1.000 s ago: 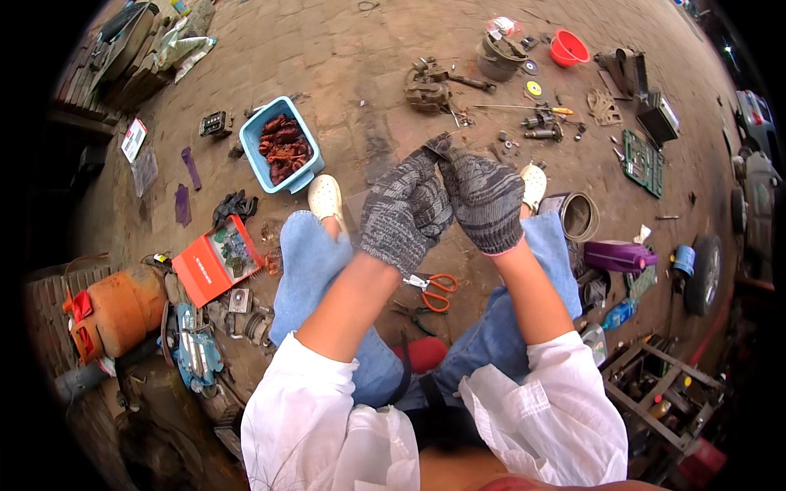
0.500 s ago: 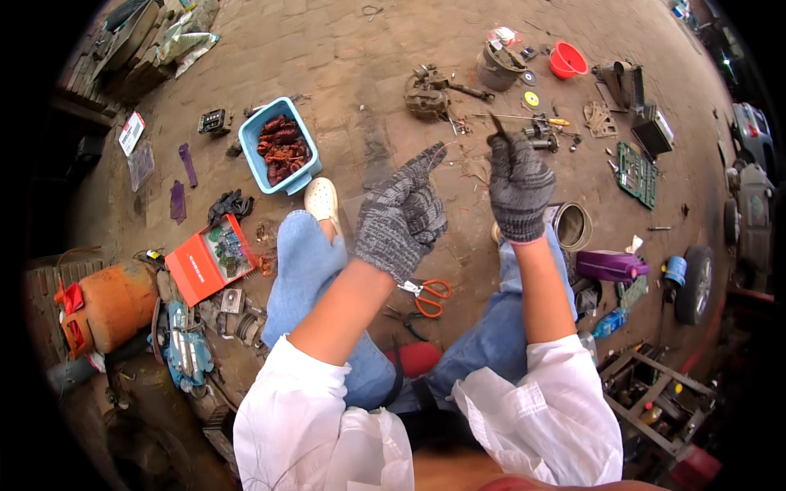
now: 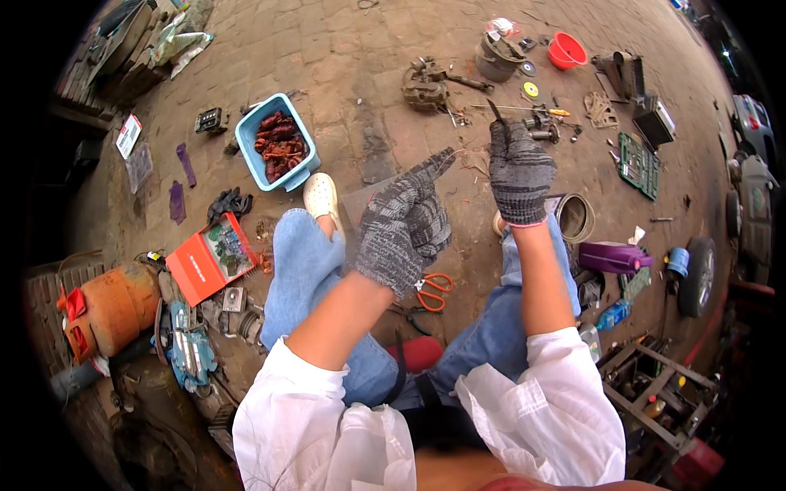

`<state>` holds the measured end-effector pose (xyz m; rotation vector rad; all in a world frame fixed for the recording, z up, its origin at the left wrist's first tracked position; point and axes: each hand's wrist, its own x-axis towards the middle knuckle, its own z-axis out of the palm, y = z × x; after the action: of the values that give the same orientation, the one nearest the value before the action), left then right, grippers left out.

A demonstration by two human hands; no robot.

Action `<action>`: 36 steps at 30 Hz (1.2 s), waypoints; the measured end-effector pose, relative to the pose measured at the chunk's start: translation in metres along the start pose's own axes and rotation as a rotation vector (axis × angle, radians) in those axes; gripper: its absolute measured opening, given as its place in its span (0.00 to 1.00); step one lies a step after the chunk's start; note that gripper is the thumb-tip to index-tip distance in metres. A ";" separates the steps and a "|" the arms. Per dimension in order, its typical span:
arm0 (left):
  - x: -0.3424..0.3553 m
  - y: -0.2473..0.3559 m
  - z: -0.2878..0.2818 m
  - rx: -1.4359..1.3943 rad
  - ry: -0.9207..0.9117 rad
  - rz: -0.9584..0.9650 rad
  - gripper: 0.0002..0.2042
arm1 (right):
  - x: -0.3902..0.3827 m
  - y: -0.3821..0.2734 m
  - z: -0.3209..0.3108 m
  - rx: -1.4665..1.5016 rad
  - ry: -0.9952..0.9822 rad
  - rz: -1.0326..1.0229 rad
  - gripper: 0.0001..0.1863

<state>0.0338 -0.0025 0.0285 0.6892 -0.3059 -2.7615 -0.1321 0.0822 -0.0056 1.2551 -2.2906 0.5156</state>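
Both my hands wear grey-black knit gloves and are raised over the ground between my knees. My left hand [image 3: 405, 233] is closed, its index finger pointing up and to the right, with a thin copper-coloured wire [image 3: 470, 152] at the fingertip. The wire curves across toward my right hand [image 3: 521, 173], and its far end is lost against that glove. My right hand is closed around a thin dark pointed strip [image 3: 494, 111], which sticks up past the fingers; its kind is unclear. Below the left hand lie orange-handled scissors [image 3: 435, 293], partly covered by the glove, and dark-handled pliers [image 3: 416, 321].
A blue tub [image 3: 308, 170] of reddish-brown wire coils stands ahead of my left foot. Beside my left knee is a red box [image 3: 196, 270] of small parts. A metal can [image 3: 575, 218], purple jug [image 3: 614, 257] and green tool case [image 3: 638, 166] are at right. Greasy machine parts [image 3: 426, 86] lie ahead.
The left hand has shifted slightly down and to the right, covering more of the scissors. My right hand sits a little higher. The wire still stretches between them.
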 end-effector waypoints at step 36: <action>0.009 -0.010 -0.005 -0.074 0.173 0.049 0.07 | -0.009 -0.038 -0.022 0.386 -0.101 -0.217 0.07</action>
<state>0.0263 0.0035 0.0175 0.8814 -0.1799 -2.6303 -0.0905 0.0813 0.0108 1.7249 -2.1624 0.8600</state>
